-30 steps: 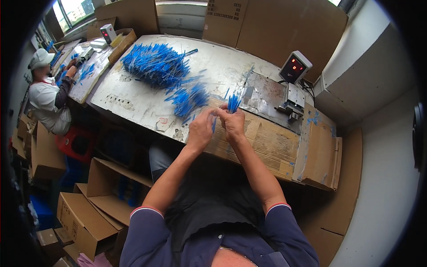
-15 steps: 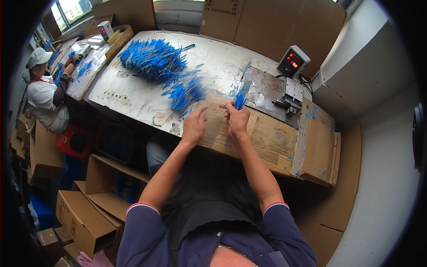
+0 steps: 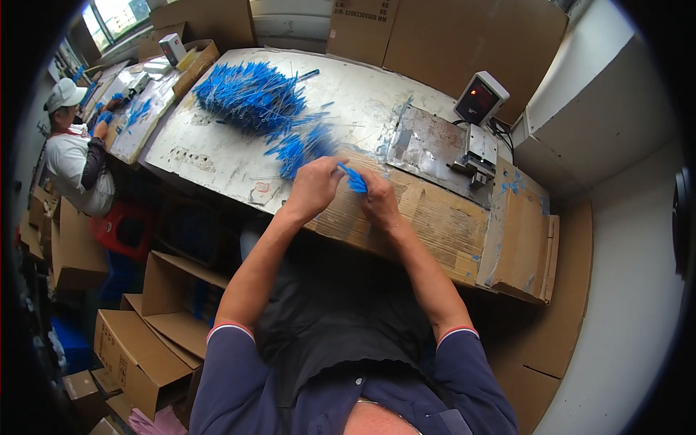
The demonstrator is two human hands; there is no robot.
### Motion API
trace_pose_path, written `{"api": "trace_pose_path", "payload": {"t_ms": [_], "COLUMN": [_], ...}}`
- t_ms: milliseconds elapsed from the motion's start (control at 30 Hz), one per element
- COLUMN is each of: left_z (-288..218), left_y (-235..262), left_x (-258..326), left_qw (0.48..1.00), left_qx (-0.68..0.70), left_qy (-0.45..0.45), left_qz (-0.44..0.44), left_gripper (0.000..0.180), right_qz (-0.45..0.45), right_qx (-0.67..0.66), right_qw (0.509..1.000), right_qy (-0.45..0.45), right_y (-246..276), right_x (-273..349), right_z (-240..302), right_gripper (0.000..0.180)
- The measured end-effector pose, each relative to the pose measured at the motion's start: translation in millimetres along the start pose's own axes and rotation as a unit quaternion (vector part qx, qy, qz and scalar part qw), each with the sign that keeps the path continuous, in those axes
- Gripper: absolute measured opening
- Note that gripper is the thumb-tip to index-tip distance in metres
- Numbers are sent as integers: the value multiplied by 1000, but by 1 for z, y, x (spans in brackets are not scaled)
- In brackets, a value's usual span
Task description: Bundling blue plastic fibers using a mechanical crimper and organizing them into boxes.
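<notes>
My right hand (image 3: 378, 199) is closed around a small bundle of thin blue strips (image 3: 354, 179), which tilts up and left out of the fist. Close beside it, my left hand (image 3: 315, 187) is bent with thumb and fingers brought together at the bundle's far end; its palm side is hidden. Both hands are above the brown cardboard sheet (image 3: 428, 225) along the table's front edge. Just behind the left hand lies a loose heap of the same blue strips (image 3: 301, 151), partly covered by it. A much larger pile of blue strips (image 3: 250, 98) spreads farther back.
On the right stand a small metal device (image 3: 478, 156), a metal plate (image 3: 428, 145) and a box with a red display (image 3: 481, 98). A cardboard flap (image 3: 518, 250) edges the table. At far left a person (image 3: 76, 152) handles blue strips at another table. Cartons (image 3: 141, 355) crowd the floor.
My hands have come together. The right moved left and tipped its bundle from upright to leaning left; the left rose slightly to meet the bundle's end. The display shows fewer lit digits.
</notes>
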State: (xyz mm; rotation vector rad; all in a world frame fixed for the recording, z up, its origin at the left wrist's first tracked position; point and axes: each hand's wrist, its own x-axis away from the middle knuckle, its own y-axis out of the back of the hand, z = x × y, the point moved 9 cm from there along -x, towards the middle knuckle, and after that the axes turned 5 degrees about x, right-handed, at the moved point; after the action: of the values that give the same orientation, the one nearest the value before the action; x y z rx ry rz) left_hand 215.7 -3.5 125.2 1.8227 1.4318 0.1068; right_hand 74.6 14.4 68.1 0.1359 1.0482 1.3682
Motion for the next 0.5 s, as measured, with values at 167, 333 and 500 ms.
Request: {"api": "trace_pose_path", "payload": {"t_ms": [167,333,500], "left_z": [10,14,23], "left_y": [1,-18,14], "left_x": [0,-8,-12], "left_qw": [994,987,966], "left_qx": [95,145,224], "left_qy": [55,67,81], "left_qz": [-12,-15,-99], "left_gripper": [29,26,27], "right_qz": [22,-6,-79], "right_qx": [-139,-207,-298], "right_qw": [986,971,937], "right_qy": [-92,-120,-164], "right_y": [-12,-14,-1], "right_x": [4,8,1], "right_z": [2,-12,-20], "right_gripper": [30,23,21]}}
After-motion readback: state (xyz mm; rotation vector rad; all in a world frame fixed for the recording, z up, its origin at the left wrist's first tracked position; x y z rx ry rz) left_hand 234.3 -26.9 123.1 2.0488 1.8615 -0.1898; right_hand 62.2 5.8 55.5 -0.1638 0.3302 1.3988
